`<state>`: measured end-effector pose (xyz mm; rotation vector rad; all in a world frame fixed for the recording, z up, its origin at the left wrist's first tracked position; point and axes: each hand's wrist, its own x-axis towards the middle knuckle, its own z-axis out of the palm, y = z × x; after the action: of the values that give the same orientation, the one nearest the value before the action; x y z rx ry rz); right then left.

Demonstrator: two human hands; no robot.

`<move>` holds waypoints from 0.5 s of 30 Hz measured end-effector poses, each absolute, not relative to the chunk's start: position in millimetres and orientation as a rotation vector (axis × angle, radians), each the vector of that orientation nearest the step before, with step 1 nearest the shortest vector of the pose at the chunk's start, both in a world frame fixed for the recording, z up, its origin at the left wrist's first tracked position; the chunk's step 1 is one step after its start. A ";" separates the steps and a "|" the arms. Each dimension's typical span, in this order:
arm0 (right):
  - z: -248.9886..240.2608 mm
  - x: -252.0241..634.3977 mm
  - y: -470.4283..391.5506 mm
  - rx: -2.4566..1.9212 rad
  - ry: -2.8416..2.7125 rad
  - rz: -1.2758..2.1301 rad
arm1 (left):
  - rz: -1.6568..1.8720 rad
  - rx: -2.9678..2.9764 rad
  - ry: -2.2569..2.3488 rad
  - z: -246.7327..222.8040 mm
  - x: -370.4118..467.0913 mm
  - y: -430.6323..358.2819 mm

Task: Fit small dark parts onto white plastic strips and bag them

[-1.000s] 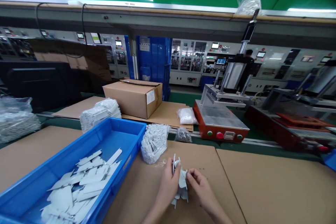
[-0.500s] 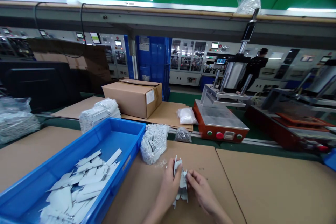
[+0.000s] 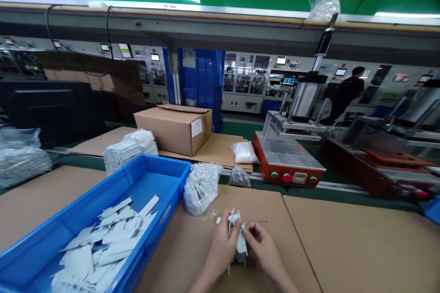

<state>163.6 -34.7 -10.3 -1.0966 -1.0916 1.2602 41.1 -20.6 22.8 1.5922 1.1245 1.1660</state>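
Note:
Just in front of me, my left hand [image 3: 222, 242] is closed around a few thin white plastic parts [image 3: 241, 243], the thumb lying across them. My right hand [image 3: 263, 243] pinches the right edge of one of these parts between thumb and fingers. The parts stand roughly upright, with small tabs at their ends. Their lower ends are just above or on the cardboard; I cannot tell which. To the left, a long blue bin [image 3: 156, 229] holds many similar flat white parts [image 3: 118, 233]. A clear bag of stacked white parts [image 3: 202, 187] sits beyond my hands.
Cardboard sheets [image 3: 364, 242] cover the bench. Behind stand a closed carton [image 3: 178, 130], a small bag of dark pieces [image 3: 239, 177], a white bag [image 3: 244, 152] and an orange-based press [image 3: 292, 160]. A second press [image 3: 385, 160] is to the right. A person [image 3: 347, 94] is in the background.
The white part at my right fingers has turned and sits closer against the others in my left hand. Both hands stay nearly in place. The background person has moved right.

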 end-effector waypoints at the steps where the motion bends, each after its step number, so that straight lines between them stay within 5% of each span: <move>1: -9.8 165.7 -35.6 -1.079 -1.065 1.324 | 1.146 1.609 1.118 21.7 41.1 -20.8; 8: -3.5 180.5 -41.9 -0.949 -0.932 1.836 | 1.093 1.676 1.109 15.4 43.0 -21.4; 12: -4.4 184.7 -36.0 -1.051 -1.012 1.710 | 1.142 1.631 1.131 20.3 40.7 -17.4; 15: -10.6 200.9 -26.1 -1.314 -1.116 1.310 | 1.148 1.661 1.194 17.6 37.8 -11.7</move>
<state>200.9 -26.1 -10.6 -1.3144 -1.1158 1.3096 37.8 -11.7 17.6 1.6606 1.1944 1.1476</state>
